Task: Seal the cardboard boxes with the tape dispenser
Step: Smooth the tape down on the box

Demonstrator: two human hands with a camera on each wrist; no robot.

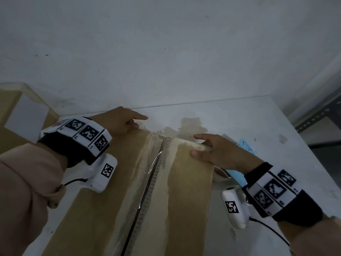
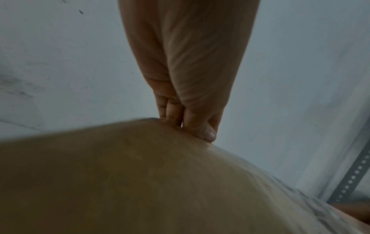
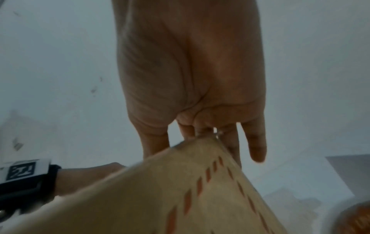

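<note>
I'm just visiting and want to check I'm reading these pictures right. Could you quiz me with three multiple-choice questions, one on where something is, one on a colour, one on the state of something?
1. Where do both hands rest?
A. on the box's far edge
B. on the wall
C. on the shelf frame

2. What colour is the flat thing beside the box?
A. red
B. light blue
C. green

3. How is the top seam?
A. taped shut
B. untaped, a dark gap showing
C. flaps standing upright

Answers:
1 A, the left hand and right hand hold the far edge of the cardboard box.
2 B, the light blue thing lies beside the right hand.
3 B, the seam shows a dark slit.
</note>
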